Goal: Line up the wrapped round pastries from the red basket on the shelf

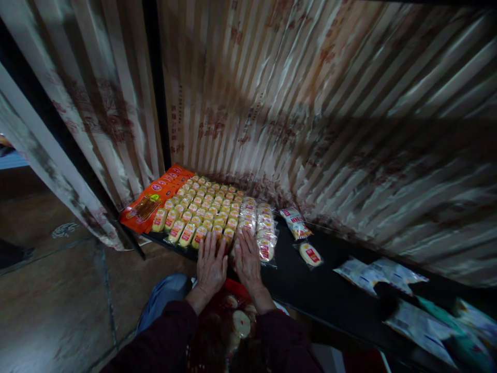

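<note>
Many small yellow packets with red labels [205, 210] lie in tight rows on a black shelf [310, 290]. My left hand [210, 264] lies flat, fingers stretched out, on the front edge of the rows. Beside it, my right hand [247, 257] also lies flat and open against the clear-wrapped packets [263, 228] at the right end of the rows. Neither hand holds anything. Two loose packets [309, 254] [295, 221] lie apart on the shelf to the right.
An orange bag [155, 199] lies at the rows' left end. Striped wrapped goods form a wall [330, 119] behind the shelf. White and green bags [419, 316] lie at the right. A red bag with round pieces [236, 316] sits on my lap. The tiled floor [58, 290] is at the left.
</note>
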`<state>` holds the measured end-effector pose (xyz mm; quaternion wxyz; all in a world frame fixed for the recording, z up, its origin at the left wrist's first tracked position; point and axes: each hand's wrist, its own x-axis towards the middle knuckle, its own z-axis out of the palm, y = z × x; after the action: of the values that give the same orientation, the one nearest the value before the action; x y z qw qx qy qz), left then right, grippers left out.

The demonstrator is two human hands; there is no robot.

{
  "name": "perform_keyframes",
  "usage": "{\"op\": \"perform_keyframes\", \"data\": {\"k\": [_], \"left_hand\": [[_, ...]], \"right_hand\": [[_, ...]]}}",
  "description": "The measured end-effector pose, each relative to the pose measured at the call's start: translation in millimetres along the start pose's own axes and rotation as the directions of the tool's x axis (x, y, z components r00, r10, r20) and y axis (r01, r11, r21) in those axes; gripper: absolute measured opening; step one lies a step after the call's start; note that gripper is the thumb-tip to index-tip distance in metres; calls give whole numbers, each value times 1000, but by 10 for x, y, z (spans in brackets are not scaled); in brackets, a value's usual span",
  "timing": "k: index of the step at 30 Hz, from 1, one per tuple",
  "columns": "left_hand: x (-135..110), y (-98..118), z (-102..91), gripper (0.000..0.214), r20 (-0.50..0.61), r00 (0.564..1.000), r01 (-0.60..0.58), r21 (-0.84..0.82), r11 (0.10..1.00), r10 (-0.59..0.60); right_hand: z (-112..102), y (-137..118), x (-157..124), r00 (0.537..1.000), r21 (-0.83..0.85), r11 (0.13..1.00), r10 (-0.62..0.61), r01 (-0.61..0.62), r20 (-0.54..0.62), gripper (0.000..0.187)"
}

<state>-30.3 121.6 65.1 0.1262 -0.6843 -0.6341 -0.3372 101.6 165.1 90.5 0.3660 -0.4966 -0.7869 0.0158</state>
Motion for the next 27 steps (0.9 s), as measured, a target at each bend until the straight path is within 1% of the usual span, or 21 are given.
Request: {"op": "perform_keyframes", "data": {"k": [4, 10, 15, 19, 24, 27], "left_hand": [[-52, 66, -13, 55, 29, 999, -18, 8, 1000, 18], [-103, 81, 12, 57, 59, 998, -27, 17, 999, 26], [-114, 43, 65, 54, 65, 996, -66, -3, 998, 66], [-87, 18, 40, 56, 63, 993, -97, -10, 995, 97], [29, -31, 3, 55, 56, 998, -29, 1, 1000, 28], [104, -49, 17, 54, 60, 998, -25, -4, 1000, 25]], "right_hand": [[-5, 8, -151, 1000, -32, 999, -9, 10, 26, 43], [-7, 17, -308, 999, -123, 992, -30, 25, -39, 41], [69, 95, -400, 999, -197, 980, -39, 40, 11, 42], [125, 142, -438, 999, -243, 969, -44, 45, 8, 42], [111, 121, -448, 1000, -268, 963, -16, 16, 0, 45], [73, 74, -362, 1000, -261, 965, -15, 18, 14, 44]]}}
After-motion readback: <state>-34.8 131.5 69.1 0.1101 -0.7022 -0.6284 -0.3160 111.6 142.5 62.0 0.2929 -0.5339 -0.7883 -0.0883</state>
